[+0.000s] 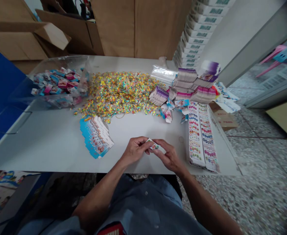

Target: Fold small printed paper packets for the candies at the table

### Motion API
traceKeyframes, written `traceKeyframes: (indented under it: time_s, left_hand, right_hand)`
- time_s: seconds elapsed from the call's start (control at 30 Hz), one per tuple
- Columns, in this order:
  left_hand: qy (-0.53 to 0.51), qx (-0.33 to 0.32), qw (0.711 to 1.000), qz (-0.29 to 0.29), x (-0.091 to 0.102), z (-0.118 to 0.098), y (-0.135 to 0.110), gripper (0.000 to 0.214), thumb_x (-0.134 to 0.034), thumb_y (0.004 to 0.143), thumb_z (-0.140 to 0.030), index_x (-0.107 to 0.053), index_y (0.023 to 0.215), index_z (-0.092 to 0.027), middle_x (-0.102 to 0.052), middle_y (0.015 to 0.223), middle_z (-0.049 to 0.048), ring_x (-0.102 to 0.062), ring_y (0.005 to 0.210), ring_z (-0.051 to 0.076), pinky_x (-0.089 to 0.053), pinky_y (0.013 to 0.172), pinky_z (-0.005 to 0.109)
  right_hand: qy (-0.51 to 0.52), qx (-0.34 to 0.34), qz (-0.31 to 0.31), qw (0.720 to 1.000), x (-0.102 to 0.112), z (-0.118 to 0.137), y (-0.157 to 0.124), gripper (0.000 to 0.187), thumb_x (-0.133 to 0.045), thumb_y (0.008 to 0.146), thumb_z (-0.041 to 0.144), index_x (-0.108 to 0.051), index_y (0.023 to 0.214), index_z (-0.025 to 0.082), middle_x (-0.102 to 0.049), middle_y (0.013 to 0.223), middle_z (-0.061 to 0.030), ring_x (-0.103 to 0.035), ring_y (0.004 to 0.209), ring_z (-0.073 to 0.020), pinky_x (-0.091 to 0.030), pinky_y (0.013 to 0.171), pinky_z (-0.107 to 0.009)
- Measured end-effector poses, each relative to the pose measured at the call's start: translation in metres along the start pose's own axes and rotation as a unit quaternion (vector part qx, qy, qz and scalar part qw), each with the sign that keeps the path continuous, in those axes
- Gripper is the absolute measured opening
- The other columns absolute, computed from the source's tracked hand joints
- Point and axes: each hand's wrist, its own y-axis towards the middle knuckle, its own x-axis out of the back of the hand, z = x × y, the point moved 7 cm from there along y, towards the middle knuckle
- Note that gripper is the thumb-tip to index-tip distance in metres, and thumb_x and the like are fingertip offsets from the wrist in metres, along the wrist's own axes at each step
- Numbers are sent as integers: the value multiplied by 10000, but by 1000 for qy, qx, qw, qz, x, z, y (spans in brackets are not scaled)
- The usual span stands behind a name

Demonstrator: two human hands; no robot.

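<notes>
Clamping a small white card [155,146], printed with coloured ovals, in both left grip [134,149] and right grip [168,156], above the near part of the surface [60,130]. Held between fanned blue-and-white flat pieces [97,138] to the left and long stacks of printed strips [195,135] to the right, with a heap of small yellow pieces [124,93] beyond and a clear bag of little boxes [60,81] at far left.
</notes>
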Motion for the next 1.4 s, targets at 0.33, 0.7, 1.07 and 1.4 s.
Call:
traceKeyframes:
  time_s: [0.33, 0.7, 1.07, 1.4]
  left_hand:
    - [20, 53, 997, -42, 13, 22, -1, 460, -704, 860, -513, -721, 1097, -120, -637, 637, -9, -549, 480, 95, -434, 474, 212]
    - [-33, -9, 999, -19, -1, 18, -11, 419, -818, 807, -374, -725, 1150, -151, -775, 1061, 101, -722, 958, 199, -556, 884, 306]
    - [-18, -15, 991, -132, 6, 33, -14, 434, -755, 844, -468, -650, 1121, -152, -770, 839, 57, -719, 770, 171, -563, 766, 279]
    - [204, 21, 970, -131, 53, 28, -10, 373, -653, 893, -516, -756, 939, -161, -767, 844, 80, -711, 776, 203, -527, 735, 290]
  right_hand:
    - [175, -188, -118, 959, -1, -42, -9, 325, -640, 947, 512, -764, 934, 212, -734, 800, -27, -657, 749, -188, -557, 767, -325]
    - [197, -150, -54, 967, -9, -46, -12, 266, -652, 944, 485, -769, 924, 246, -709, 1217, -53, -641, 1163, -235, -486, 1039, -391]
    - [303, -239, -162, 908, -25, -64, -14, 349, -828, 769, 440, -674, 1009, 240, -679, 729, 30, -629, 657, -158, -533, 692, -304]
    - [114, -221, -146, 958, -23, -74, -17, 288, -725, 852, 483, -756, 850, 197, -635, 634, 5, -566, 630, -167, -461, 643, -299]
